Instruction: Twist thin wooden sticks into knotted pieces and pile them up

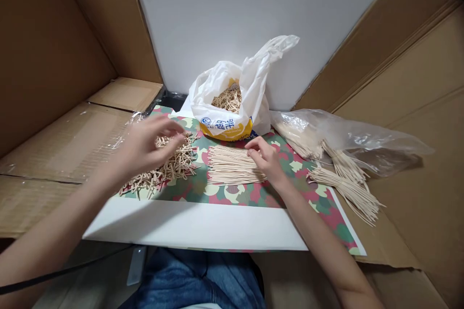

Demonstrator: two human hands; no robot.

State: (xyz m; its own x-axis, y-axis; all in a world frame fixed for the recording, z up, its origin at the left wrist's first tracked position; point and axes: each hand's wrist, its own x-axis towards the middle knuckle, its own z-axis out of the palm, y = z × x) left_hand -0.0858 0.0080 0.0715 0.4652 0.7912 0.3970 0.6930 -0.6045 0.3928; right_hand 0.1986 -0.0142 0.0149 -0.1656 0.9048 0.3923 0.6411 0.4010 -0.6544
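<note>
My left hand (152, 142) hovers over a loose heap of short, looped pale pieces (177, 164); its thumb and fingers are apart, slightly blurred, with nothing visible between them. A flat bundle of long, thin pale strands (232, 166) lies side by side in the middle of the table. At the right end of these strands is my right hand (266, 157), with thumb and forefinger drawn together just over them. Anything in that pinch is too small to make out.
Behind the strands stands a white plastic bag (253, 87) full of short pale pieces. On the right, more strand bundles (348, 193) lie by a clear plastic bag (366, 137). A camouflage-patterned sheet (250, 198) covers the table. Cardboard (61, 140) flanks both sides; a white panel (268, 5) stands behind.
</note>
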